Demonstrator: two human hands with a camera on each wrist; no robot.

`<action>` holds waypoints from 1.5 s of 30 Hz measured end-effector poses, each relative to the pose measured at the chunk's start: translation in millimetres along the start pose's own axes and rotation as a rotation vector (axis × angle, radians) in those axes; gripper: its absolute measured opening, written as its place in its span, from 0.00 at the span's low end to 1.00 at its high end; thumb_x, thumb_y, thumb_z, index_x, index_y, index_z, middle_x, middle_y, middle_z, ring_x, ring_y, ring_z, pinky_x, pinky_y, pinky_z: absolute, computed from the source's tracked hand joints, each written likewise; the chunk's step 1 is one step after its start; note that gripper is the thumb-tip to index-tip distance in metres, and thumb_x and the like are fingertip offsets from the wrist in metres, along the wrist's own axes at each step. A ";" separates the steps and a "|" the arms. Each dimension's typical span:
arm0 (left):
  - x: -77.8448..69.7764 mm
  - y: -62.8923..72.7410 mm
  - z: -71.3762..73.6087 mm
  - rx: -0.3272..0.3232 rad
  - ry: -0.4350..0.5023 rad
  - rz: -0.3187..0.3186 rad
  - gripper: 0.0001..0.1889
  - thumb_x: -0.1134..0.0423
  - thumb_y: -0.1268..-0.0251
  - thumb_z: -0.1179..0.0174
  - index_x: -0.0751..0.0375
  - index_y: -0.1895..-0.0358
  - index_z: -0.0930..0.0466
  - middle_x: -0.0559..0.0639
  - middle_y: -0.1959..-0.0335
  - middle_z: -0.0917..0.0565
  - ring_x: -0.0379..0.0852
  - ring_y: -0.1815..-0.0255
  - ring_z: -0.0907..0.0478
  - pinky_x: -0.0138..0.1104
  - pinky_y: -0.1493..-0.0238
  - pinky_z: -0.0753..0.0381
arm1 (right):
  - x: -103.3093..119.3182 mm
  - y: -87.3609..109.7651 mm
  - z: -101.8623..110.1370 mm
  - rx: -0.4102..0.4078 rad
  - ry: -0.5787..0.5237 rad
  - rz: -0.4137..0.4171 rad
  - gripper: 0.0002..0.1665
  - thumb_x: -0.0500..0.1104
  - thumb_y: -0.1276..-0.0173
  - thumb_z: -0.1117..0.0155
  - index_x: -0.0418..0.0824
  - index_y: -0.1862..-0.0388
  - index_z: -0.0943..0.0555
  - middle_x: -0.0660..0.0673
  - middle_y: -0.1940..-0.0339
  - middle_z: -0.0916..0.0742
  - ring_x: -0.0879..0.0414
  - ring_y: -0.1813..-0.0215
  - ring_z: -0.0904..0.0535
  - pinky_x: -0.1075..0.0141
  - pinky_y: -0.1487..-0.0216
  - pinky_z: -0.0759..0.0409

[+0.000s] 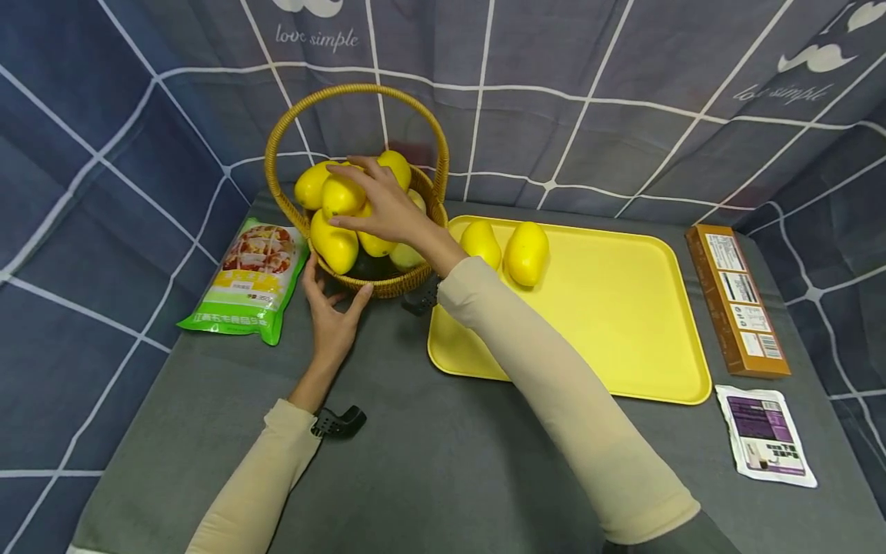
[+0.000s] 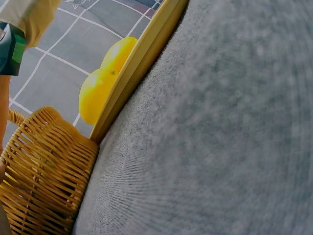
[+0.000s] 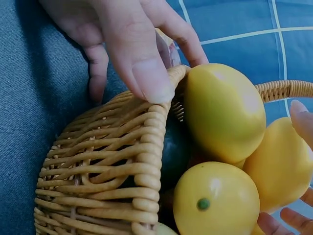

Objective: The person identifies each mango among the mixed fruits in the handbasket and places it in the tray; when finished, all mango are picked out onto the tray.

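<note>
A woven wicker basket (image 1: 394, 287) with a tall hoop handle holds several yellow mangoes (image 1: 335, 242), and a dark green, smooth item (image 3: 175, 149) shows low inside it. My left hand (image 1: 332, 327) holds the basket's near left side, its thumb (image 3: 149, 81) on the rim and other fingers along the outer wall. Reaching over the basket, my right hand (image 1: 388, 204) grips an upper mango (image 1: 344, 196) between thumb and fingers. At the right wrist view's edge, fingertips (image 3: 301, 115) of that hand flank the fruit. The left wrist view shows mostly grey cloth and the basket's side (image 2: 46, 171).
A yellow tray (image 1: 609, 323) to the right carries two mangoes (image 1: 527, 254) at its back left. Beside the basket lies a green food packet (image 1: 249, 281). An orange-brown box (image 1: 737, 300) and a white-purple pouch (image 1: 764, 435) lie far right. Curtains enclose the table.
</note>
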State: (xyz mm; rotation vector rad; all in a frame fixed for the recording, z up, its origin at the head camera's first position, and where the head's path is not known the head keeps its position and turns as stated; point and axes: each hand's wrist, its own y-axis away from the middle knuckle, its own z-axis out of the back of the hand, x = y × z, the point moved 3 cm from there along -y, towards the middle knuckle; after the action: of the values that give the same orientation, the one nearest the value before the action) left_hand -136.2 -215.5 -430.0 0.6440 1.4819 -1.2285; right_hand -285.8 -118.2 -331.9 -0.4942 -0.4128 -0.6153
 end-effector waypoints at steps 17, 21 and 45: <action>1.6 -0.5 0.9 0.000 0.013 -0.012 0.46 0.72 0.37 0.37 0.67 0.23 0.60 0.59 0.23 0.53 0.59 0.27 0.44 0.60 0.44 0.36 | -3.7 -7.6 -4.2 0.042 -0.030 -0.054 0.45 0.62 0.37 0.33 0.50 0.26 0.35 0.43 0.24 0.36 0.49 0.25 0.40 0.62 0.28 0.39; 1.5 -0.6 1.0 -0.005 0.009 -0.011 0.46 0.72 0.38 0.37 0.67 0.23 0.60 0.59 0.23 0.53 0.59 0.27 0.44 0.59 0.45 0.36 | -3.7 -6.9 -3.5 0.014 -0.048 -0.036 0.43 0.59 0.38 0.30 0.46 0.28 0.32 0.42 0.27 0.33 0.50 0.28 0.36 0.65 0.30 0.35; 0.0 1.7 -1.0 -0.009 -0.002 -0.008 0.46 0.71 0.37 0.37 0.68 0.23 0.60 0.60 0.22 0.54 0.59 0.27 0.45 0.58 0.44 0.36 | -8.9 47.0 26.5 -0.174 -0.098 0.088 0.41 0.55 0.45 0.24 0.42 0.35 0.26 0.42 0.30 0.29 0.50 0.29 0.35 0.65 0.36 0.30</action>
State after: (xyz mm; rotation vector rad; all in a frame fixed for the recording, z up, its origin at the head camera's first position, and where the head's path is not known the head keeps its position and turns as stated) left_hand -135.1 -214.0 -430.7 0.6308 1.4885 -1.2282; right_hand -268.5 -66.4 -329.6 -0.7077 -0.4299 -0.5456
